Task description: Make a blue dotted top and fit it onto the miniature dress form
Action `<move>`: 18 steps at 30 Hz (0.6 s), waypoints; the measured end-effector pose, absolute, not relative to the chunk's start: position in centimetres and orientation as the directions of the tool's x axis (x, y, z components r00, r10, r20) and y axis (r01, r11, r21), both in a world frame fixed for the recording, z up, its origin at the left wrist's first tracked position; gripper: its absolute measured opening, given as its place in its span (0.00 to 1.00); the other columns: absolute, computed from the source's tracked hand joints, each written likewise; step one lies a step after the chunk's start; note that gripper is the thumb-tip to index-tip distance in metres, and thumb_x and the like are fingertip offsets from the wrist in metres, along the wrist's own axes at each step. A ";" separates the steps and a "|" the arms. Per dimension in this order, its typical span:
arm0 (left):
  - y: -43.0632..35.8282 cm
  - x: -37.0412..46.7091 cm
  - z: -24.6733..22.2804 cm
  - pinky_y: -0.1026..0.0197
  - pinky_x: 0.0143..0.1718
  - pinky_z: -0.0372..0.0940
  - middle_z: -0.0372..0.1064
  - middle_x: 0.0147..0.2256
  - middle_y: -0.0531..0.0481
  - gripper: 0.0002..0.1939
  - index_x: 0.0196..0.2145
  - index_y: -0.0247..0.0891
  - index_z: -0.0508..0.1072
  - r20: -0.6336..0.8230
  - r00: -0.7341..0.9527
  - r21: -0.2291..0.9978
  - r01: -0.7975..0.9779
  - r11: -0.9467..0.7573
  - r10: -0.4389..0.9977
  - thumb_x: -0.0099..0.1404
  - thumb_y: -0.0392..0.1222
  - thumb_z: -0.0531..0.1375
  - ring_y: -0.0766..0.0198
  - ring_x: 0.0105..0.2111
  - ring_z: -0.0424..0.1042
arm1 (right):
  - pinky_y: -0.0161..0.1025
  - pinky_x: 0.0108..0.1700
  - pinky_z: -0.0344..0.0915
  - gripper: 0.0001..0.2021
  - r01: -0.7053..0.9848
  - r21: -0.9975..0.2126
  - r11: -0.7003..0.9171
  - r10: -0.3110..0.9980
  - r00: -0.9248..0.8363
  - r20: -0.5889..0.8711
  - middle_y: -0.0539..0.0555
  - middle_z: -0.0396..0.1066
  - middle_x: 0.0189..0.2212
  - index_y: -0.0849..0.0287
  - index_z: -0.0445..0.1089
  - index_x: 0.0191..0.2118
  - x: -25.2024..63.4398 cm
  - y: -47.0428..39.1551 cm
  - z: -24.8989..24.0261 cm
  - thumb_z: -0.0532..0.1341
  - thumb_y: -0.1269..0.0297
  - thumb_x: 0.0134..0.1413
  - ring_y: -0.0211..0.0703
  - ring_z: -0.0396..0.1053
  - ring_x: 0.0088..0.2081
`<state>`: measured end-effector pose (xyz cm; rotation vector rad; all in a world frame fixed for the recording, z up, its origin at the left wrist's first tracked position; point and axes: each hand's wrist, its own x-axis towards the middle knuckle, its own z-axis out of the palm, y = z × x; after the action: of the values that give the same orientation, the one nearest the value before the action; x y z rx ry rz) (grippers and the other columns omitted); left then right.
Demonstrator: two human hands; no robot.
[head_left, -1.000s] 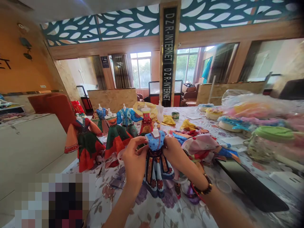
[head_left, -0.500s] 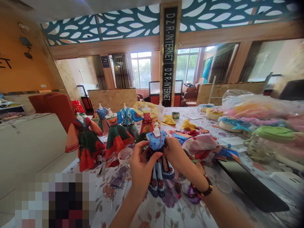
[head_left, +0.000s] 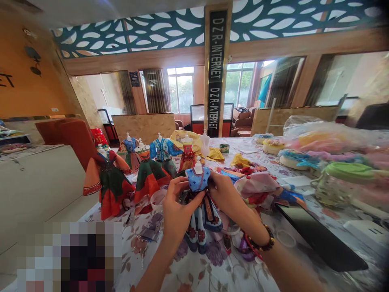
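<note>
Left hand [head_left: 178,207], right hand [head_left: 226,190] half-curled, holding doll [head_left: 198,180], right grip partly hidden; flowered tablecloth [head_left: 188,271] below doll, window [head_left: 181,95] beyond.

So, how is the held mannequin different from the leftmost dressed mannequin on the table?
The held mannequin wears a blue sleeveless top; the leftmost mannequin has wide peach sleeves. The held one's skirt is blue with red flowers; the leftmost one's, dark green and red. Both have a white knob above the neckline.

The hands [head_left: 180,207] partly hide the blue doll dress [head_left: 200,218].
</note>
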<state>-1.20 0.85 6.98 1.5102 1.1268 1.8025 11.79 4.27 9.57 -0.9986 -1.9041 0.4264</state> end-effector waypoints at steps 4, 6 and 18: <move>1.5 -2.5 7.2 0.63 0.42 0.65 0.72 0.34 0.54 0.22 0.39 0.41 0.63 0.484 -0.117 0.872 -0.020 -0.489 0.867 0.48 0.34 0.67 0.65 0.36 0.73 | 0.37 0.39 0.65 0.11 0.392 -0.681 0.619 0.785 -0.299 0.542 0.53 0.75 0.31 0.59 0.70 0.33 13.0 4.8 9.9 0.55 0.80 0.47 0.43 0.72 0.35; 1.9 -3.2 7.2 0.63 0.41 0.65 0.72 0.34 0.55 0.24 0.40 0.41 0.63 0.465 -0.055 0.880 -0.082 -0.468 0.884 0.47 0.34 0.68 0.65 0.35 0.73 | 0.37 0.39 0.66 0.10 0.345 -0.707 0.618 0.784 -0.334 0.523 0.51 0.75 0.30 0.58 0.70 0.33 13.9 5.0 10.0 0.56 0.79 0.47 0.42 0.73 0.35; 3.7 -5.4 7.3 0.61 0.37 0.70 0.77 0.34 0.51 0.28 0.41 0.41 0.68 0.395 0.216 0.909 -0.233 -0.345 0.893 0.40 0.33 0.71 0.59 0.33 0.76 | 0.36 0.37 0.67 0.06 0.231 -0.771 0.593 0.721 -0.579 0.381 0.50 0.75 0.29 0.58 0.75 0.29 16.6 4.7 11.1 0.61 0.74 0.48 0.40 0.71 0.32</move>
<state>-5.40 3.74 7.29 1.4439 0.6679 1.3585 16.64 4.70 11.11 -0.7510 -2.1163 0.8916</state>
